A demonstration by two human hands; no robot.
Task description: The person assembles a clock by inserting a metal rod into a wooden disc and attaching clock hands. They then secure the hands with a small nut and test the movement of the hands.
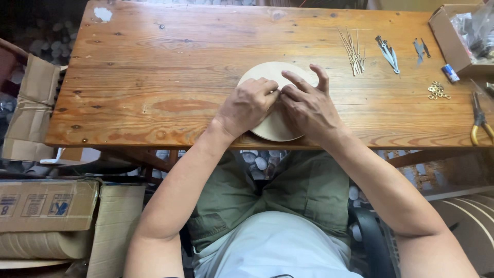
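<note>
left hand (pixel 247 105): curled, pressed on round wooden disc (pixel 267 74)
right hand (pixel 309 105): fingers spread on disc
disc: laid on table (pixel 154 77)

Disc (pixel 267 74) centre hidden under left hand (pixel 247 105) and right hand (pixel 309 108). Cardboard box (pixel 447 38) cut by right edge. Brass parts (pixel 438 91) too small to identify.

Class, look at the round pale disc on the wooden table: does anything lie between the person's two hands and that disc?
Nothing visible does. The left hand and the right hand both rest directly on the round pale disc, fingertips meeting near its middle. The thin sticks and pliers lie off to the right.
</note>
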